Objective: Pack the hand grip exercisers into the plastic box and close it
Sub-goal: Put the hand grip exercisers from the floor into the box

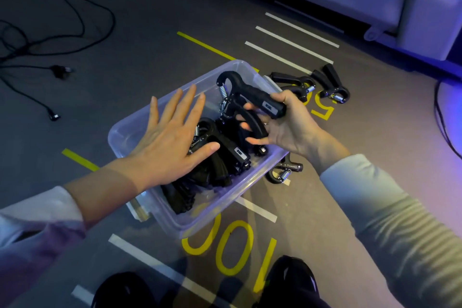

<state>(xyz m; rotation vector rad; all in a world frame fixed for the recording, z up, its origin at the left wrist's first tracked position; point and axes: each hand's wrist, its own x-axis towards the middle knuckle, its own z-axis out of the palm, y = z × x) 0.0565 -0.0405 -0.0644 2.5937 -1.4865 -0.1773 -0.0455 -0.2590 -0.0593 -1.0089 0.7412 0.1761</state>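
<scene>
Far on the left I see black cables (50, 40) lying loose on the grey floor (140, 40). Next comes my left hand (172, 137). Its grip is spread wide, with the fingers straight, and it lies flat on top of the black hand grip exercisers in the box (220, 157). The clear plastic box (130, 130) sits on the floor in the middle, at a slant, with no lid on it. The pile in it fills the near half. To the right, my right hand (285, 125) has its grip curled round one more black exerciser (250, 97) and pinches its two handles. It holds that one over the far right part of the box, with the hooked end and the metal spring pointing up and away from me. Just past the right wall of the box, one exerciser (282, 172) lies on the floor, partly hidden under my wrist. Farther right and a bit away, more loose exercisers (315, 85) lie on the floor by a yellow painted number (322, 107). White and yellow lines (292, 42) cross the floor. Down low I see my two dark shoes (290, 280).
</scene>
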